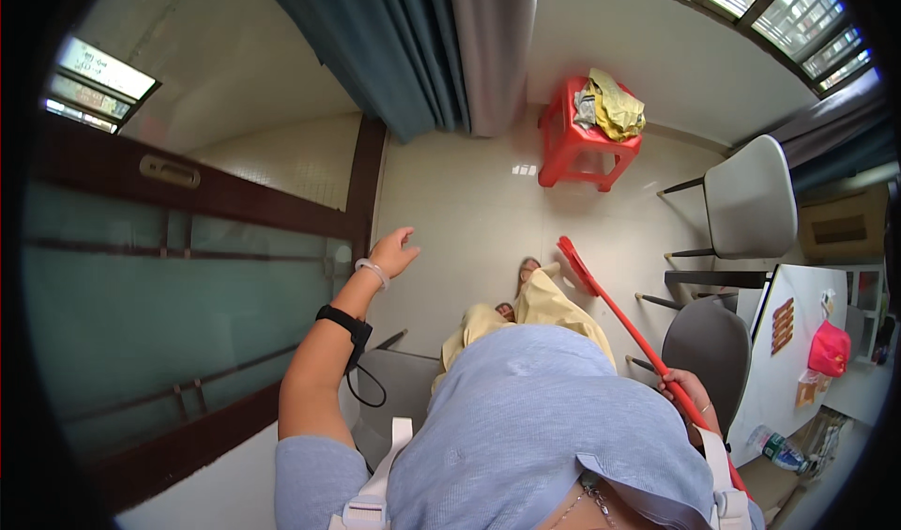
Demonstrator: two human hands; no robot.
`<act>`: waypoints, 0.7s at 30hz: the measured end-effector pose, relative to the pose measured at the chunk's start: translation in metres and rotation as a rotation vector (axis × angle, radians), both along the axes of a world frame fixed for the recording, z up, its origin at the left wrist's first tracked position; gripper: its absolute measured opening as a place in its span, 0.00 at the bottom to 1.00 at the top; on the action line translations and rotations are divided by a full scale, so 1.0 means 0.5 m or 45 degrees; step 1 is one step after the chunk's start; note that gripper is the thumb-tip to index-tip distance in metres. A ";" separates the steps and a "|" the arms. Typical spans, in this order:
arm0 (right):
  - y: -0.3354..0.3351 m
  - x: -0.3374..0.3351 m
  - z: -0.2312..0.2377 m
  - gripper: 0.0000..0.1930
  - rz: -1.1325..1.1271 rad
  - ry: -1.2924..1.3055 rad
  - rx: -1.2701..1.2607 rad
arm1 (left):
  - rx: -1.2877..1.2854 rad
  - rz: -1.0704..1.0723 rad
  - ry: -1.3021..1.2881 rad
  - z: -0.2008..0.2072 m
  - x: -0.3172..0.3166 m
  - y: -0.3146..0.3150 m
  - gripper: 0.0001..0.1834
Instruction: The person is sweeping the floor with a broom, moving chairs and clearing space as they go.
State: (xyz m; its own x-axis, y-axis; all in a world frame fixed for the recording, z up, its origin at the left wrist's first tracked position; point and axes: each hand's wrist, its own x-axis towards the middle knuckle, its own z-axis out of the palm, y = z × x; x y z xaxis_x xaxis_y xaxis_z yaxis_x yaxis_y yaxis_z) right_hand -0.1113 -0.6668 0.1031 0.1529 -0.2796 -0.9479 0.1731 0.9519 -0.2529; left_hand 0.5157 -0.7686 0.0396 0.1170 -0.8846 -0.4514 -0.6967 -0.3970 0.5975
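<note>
While left fingers hang free, right fingers grasp a red handle near a labelled bottle

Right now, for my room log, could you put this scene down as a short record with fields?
Left hand: empty, fingers loosely curled
Right hand: closed around a handle
Held tool: red long-handled tool, probably a broom; its head lies right of the feet
Ahead: red stool bearing a crumpled yellow item, material unclear
Right side: white table with pink bag
Left side: dark-framed door
</note>
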 end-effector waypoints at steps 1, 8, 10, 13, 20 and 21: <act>-0.042 0.020 0.000 0.08 -0.016 -0.014 -0.003 | -0.021 -0.084 -0.056 0.022 -0.002 -0.054 0.28; -0.335 0.159 -0.024 0.03 0.269 0.137 -0.100 | -0.080 -0.586 -0.293 0.149 -0.026 -0.417 0.27; -0.372 0.185 -0.040 0.03 0.289 0.061 -0.059 | -0.124 -0.800 -0.431 0.167 -0.034 -0.502 0.27; -0.468 0.234 -0.030 0.03 0.293 0.005 -0.079 | -0.300 -0.986 -0.531 0.206 -0.055 -0.670 0.26; -0.511 0.374 0.002 0.03 0.226 0.041 -0.060 | -0.483 -1.371 -0.690 0.251 -0.181 -1.035 0.21; -0.509 0.405 0.014 0.04 0.157 0.009 -0.066 | -0.489 -1.458 -0.806 0.257 -0.195 -1.077 0.19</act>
